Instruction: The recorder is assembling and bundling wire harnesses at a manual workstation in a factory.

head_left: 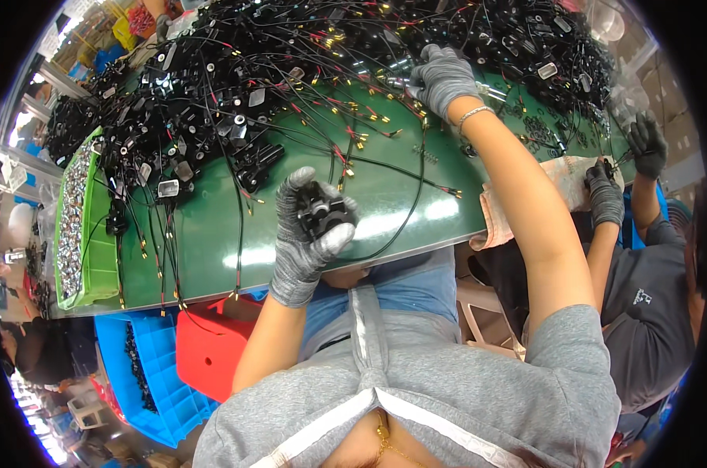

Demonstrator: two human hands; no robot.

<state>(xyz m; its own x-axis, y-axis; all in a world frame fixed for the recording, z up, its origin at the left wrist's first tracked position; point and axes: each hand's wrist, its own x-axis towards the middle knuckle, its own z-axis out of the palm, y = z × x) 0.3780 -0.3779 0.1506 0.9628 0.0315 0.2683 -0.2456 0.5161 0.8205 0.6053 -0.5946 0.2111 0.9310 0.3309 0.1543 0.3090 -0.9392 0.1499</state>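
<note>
My left hand (305,238), in a grey knit glove, is closed around a black plastic part (320,210) in front of my waist. A black cable (404,234) seems to run from this part over the green table. My right hand (445,76), also gloved, reaches far across to the edge of the heap. Its fingers are curled down and their tips are hidden, so what they hold cannot be made out. Shiny metal rods (490,93) lie beside it. Close by, many small black rings (534,132) are scattered on the table.
A large heap of black cabled parts (189,101) covers the far side of the green table (189,261). At left stands a green tray (100,269) of small metal pieces. Below are a blue crate (162,390) and a red stool (209,351). A co-worker's gloved hands (605,195) work at right beside a cloth (497,214).
</note>
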